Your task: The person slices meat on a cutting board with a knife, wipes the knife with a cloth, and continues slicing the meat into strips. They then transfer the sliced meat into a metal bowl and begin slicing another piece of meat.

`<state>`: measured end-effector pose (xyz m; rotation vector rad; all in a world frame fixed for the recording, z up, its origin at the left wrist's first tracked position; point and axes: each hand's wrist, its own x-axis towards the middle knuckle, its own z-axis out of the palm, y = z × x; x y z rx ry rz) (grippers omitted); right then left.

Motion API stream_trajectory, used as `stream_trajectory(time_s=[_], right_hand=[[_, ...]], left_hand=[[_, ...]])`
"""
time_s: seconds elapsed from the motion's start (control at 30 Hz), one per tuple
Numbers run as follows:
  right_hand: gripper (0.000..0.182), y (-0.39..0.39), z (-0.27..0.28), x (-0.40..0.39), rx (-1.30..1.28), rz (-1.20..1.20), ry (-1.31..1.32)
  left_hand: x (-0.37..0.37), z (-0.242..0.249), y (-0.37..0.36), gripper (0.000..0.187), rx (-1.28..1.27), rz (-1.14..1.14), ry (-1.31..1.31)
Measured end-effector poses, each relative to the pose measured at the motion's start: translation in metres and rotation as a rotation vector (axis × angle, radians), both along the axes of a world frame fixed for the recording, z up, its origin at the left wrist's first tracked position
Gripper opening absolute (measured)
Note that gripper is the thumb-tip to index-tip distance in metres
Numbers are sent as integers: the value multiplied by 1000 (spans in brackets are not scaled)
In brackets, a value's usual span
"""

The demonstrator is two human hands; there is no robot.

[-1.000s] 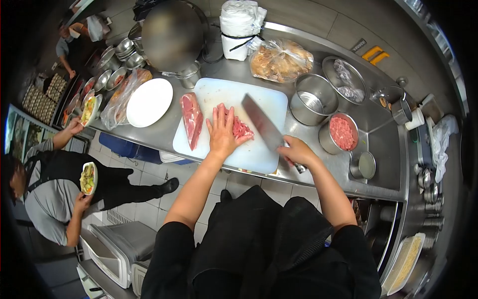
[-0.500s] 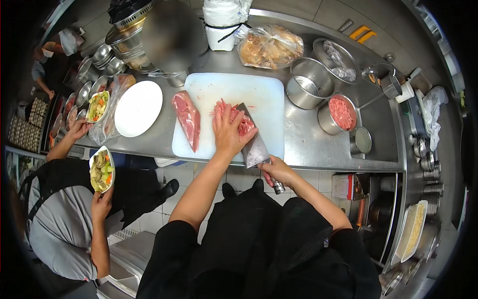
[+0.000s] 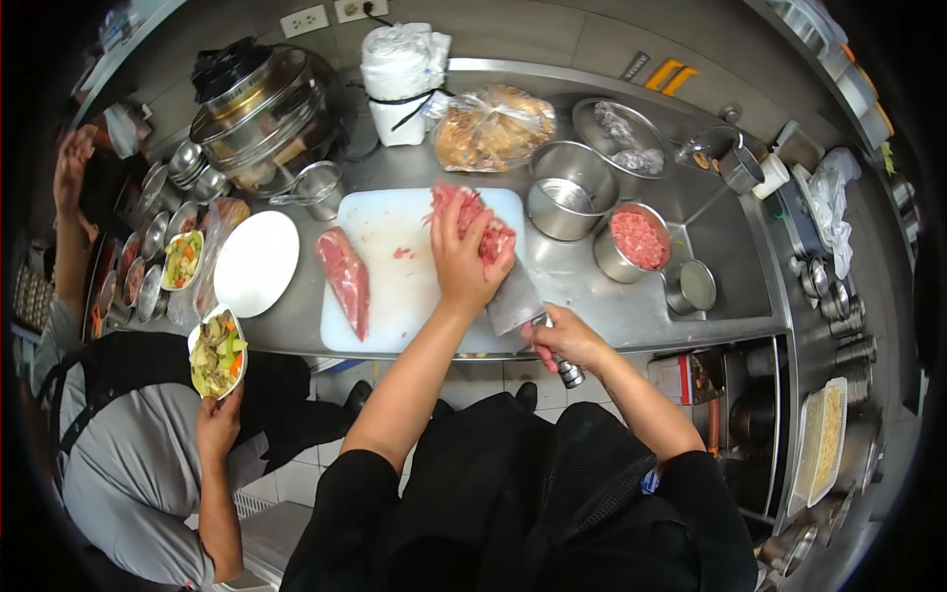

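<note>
My right hand (image 3: 569,340) is closed around the handle of a cleaver (image 3: 517,300), whose broad blade points away over the right edge of the white cutting board (image 3: 385,212). A heap of sliced raw meat (image 3: 498,242) rests at the blade. My left hand (image 3: 466,261) lies over this heap, fingers curved onto it, pressing it against the blade, which is partly hidden beneath. To the left on the board lies an uncut piece of raw meat (image 3: 343,284), with a small scrap of meat (image 3: 402,254) near it.
Right of the board stand an open steel pot (image 3: 570,219), a pot of cut meat (image 3: 619,264) and a small steel cup (image 3: 693,288). A white plate (image 3: 256,264) sits left. A co-worker's hand (image 3: 217,426) holds a bowl of vegetables (image 3: 218,357) close by.
Both my hands have shifted right across the board with the cleaver and sliced meat. The view has tilted up. The co-worker's other hand has left the second vegetable bowl and is raised.
</note>
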<state>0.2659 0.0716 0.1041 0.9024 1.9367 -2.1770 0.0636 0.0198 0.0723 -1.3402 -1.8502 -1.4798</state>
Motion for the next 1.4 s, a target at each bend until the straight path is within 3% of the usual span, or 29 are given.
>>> stream_trajectory(time_s=[0.17,0.33,0.4,0.47,0.57,0.63,0.7,0.9,1.13,1.4], right_hand=[[15,55,46,48,103,-195,69],[16,97,51,107,62,-327,104],[16,103,45,129,16,-467,43],[17,112,39,146,14,-462,51],[17,122,31,160,-61,-475,86],[16,126,32,155,-70,-409,84],[15,128,34,145,-69,-316,78],[17,121,15,73,16,5,12],[16,99,-12,1,172,152,-54],[15,89,-48,0,125,145,-100]], left_hand=[[37,48,97,46,104,-118,119],[50,37,197,48,19,-64,81],[45,33,212,49,-587,-70,-234],[38,24,215,50,-688,26,-157],[30,17,197,43,-545,1,-96],[22,24,166,37,-502,-16,-213],[0,10,123,33,-462,165,-188],[-62,-53,-24,36,-1045,688,-109],[-66,-81,-65,16,-783,487,-21],[-83,-74,-36,12,-788,355,-163]])
